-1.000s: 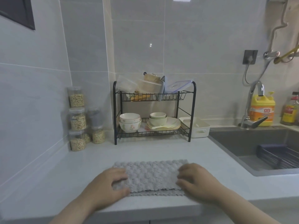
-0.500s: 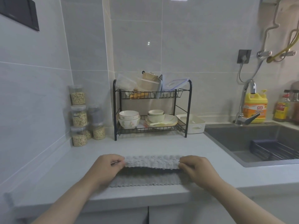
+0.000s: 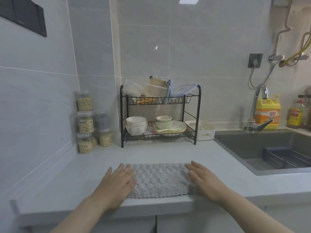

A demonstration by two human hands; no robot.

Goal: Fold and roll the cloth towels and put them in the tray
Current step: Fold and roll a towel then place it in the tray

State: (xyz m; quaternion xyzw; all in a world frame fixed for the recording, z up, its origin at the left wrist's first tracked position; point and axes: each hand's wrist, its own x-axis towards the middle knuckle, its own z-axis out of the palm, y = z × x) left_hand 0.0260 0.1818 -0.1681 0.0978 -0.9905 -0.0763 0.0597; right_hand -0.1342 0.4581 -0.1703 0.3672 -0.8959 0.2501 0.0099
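Towel: 1 grey towel (image 3: 159, 179) lies folded flat near the counter's (image 3: 67, 179) front edge.
Hands: left hand (image 3: 116, 180) and right hand (image 3: 204, 179) press its ends, fingers spread flat, gripping nothing.
Done: folding, seemingly.
Left: rolling, then placing.
Tray: 1 white tray (image 3: 201, 130) beside the rack (image 3: 159, 115), well apart from the towel.

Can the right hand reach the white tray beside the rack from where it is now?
Probably yes: the right hand lies flat on the towel, and only bare counter shows between it and the white tray.
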